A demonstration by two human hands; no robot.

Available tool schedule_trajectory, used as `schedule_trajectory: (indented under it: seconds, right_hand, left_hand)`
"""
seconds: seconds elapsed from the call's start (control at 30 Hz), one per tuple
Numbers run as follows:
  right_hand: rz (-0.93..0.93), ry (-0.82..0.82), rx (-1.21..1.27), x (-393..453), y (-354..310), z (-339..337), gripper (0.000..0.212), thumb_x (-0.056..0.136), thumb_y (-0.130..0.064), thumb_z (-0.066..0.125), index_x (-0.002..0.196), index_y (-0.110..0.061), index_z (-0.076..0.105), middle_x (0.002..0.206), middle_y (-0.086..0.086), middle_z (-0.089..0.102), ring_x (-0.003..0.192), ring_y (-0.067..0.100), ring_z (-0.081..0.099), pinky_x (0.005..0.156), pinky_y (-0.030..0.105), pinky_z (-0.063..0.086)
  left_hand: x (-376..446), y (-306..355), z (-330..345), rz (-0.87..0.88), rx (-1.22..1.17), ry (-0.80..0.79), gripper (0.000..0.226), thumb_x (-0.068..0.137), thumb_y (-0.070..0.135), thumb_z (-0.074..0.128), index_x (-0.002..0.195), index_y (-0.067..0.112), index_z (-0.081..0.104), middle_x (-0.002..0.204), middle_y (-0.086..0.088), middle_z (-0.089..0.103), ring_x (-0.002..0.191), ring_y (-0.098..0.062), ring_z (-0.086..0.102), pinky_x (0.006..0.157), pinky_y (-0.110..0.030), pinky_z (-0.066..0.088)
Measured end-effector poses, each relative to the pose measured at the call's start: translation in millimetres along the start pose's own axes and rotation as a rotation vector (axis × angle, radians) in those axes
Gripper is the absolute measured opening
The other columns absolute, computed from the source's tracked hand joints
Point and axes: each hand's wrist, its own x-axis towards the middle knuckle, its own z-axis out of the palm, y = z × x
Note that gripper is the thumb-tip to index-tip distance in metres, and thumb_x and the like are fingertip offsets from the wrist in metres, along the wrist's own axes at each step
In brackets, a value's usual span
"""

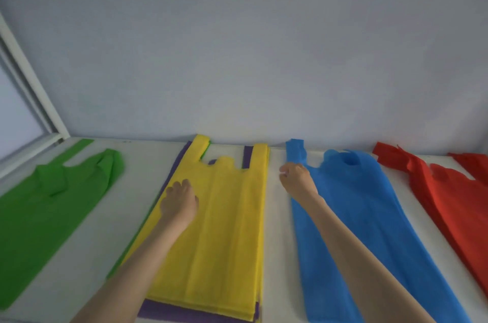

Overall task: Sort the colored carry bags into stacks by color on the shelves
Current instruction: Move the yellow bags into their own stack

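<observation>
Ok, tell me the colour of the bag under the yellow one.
Purple, clearest in the head view.

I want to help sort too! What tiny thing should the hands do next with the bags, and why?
Probably lift the top yellow bag off the middle pile with the left hand, which rests on it. Purple bags and a green edge peek out beneath, so that pile looks mixed. The right hand is at the blue bag.

No legible text, label, brand mark, number or sign appears anywhere in the head view. The bags, the shelf surface and the wall behind carry plain, unprinted surfaces only.
</observation>
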Motion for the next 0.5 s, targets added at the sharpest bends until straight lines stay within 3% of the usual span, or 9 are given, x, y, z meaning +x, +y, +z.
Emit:
schedule_trajectory:
  seconds: [0.17,0.3,0.37,0.5]
  right_hand:
    - [0.246,-0.118,0.043,-10,-25,51,0.035,0.093,-0.018,0.042,0.121,0.002,0.048,0.105,0.012,0.050,0.095,0.025,0.050,0.074,0.032,0.041]
    - [0.443,-0.099,0.179,-16,-27,70,0.040,0.095,-0.021,0.042,0.126,0.003,0.043,0.103,0.012,0.047,0.087,0.021,0.046,0.061,0.027,0.040]
    - [0.456,-0.026,0.240,-16,-30,74,0.038,0.094,-0.020,0.044,0.123,0.005,0.048,0.100,0.012,0.049,0.085,0.022,0.048,0.063,0.028,0.040]
    - [0.340,0.133,0.197,-17,-43,77,0.033,0.091,-0.012,0.048,0.121,0.001,0.050,0.121,0.016,0.052,0.102,0.027,0.052,0.078,0.031,0.040]
  left_hand:
    - [11,-63,9,0.019,0.062,-0.163,0.050,0.098,0.031,0.041,0.138,0.003,0.031,0.138,-0.015,0.036,0.129,-0.030,0.038,0.102,-0.039,0.039]
    - [11,-77,15,0.094,0.041,-0.172,0.051,0.097,0.035,0.043,0.137,0.005,0.031,0.136,-0.013,0.035,0.127,-0.028,0.039,0.099,-0.037,0.042]
    - [13,-77,15,0.110,0.020,-0.172,0.049,0.097,0.033,0.044,0.136,0.006,0.032,0.136,-0.012,0.035,0.126,-0.027,0.040,0.098,-0.036,0.043]
    - [16,-77,17,0.130,-0.017,-0.162,0.044,0.096,0.032,0.045,0.132,0.007,0.036,0.134,-0.011,0.038,0.124,-0.026,0.042,0.097,-0.035,0.044]
